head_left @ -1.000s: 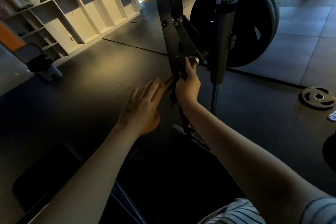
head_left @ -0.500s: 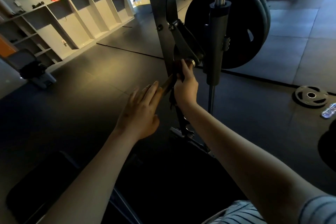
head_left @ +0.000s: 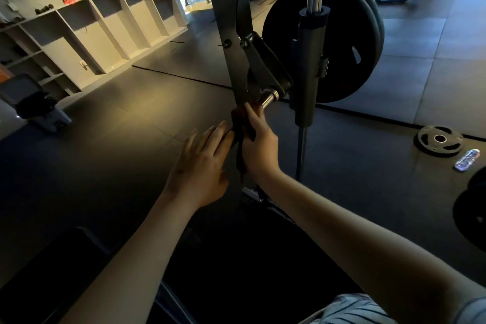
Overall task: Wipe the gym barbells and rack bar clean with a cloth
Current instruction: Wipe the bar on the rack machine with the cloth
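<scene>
A chrome bar (head_left: 268, 98) runs out from the grey rack upright (head_left: 228, 34) toward me. My right hand (head_left: 259, 144) grips a dark cloth (head_left: 240, 129) wrapped round the bar, just below its shiny exposed stretch. Part of the cloth hangs down under that hand. My left hand (head_left: 202, 163) lies beside it with straight fingers, the fingertips touching the cloth and bar. Two large black weight plates (head_left: 342, 42) sit on the bar behind a vertical guide rod with a black sleeve (head_left: 310, 60).
A small weight plate (head_left: 439, 141) and a plastic bottle (head_left: 467, 160) lie on the dark rubber floor at right. Open cubby shelves (head_left: 105, 26) line the left wall. A dark bench pad (head_left: 236, 258) sits below my arms. More gym machines stand far behind.
My right hand with the cloth has slid down the bar toward me, baring more chrome near the bracket. My left hand stays beside it; the view has shifted slightly.
</scene>
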